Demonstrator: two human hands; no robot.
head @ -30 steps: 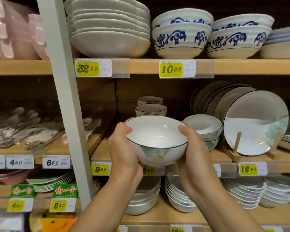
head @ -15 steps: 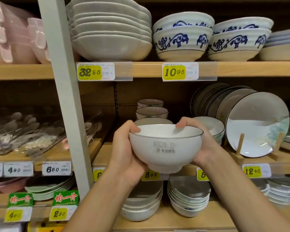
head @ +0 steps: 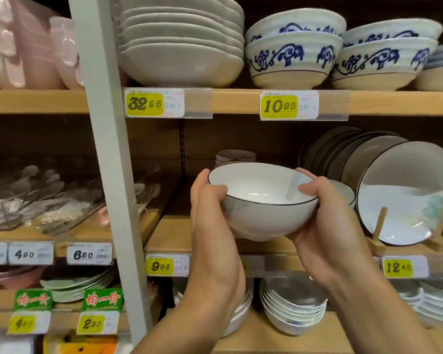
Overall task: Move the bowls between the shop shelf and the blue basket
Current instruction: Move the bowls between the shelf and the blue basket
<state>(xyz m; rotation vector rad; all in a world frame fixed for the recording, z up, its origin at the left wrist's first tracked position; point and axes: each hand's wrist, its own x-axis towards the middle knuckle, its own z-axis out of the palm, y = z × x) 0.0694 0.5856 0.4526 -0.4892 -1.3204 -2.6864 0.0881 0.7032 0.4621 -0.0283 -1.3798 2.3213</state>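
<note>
Obs., centre of frame: both hands are clamped on one bowl [head: 261,200], white with a thin dark rim. It is held mouth up and tipped slightly toward the camera, in front of the middle shelf [head: 169,238]. I cannot tell whether its foot touches the board.

Left hand [head: 210,226]: palm against the bowl's left wall, thumb lying over the near rim. Its fingers run behind the bowl and only their tips show.

Right hand [head: 325,226]: thumb hooked over the right rim, with the fingers cupped under the wall and base.

Both forearms rise from the bottom edge, which cuts them off.

Hidden or unclear:
- Small bowls [head: 235,157] stand behind the held one. The top one is clear and a second shows only a sliver of rim.
- Another bowl [head: 343,190] to the right is mostly covered by the right hand.
- The standing plates [head: 404,192] at centre right overlap. The front one is plain and the number behind it cannot be counted.
- The bagged spoons [head: 36,198] at centre left are blurred.

Counts:
- Hands: 2.
- Bowls held: 1.
- Blue-patterned bowls [head: 292,54], upper right: 4, in two stacks of two.
- Grey post [head: 108,162], left of centre: 1.
- A stack of shallow white bowls [head: 292,310] at lower centre right shows about five rims.
</note>
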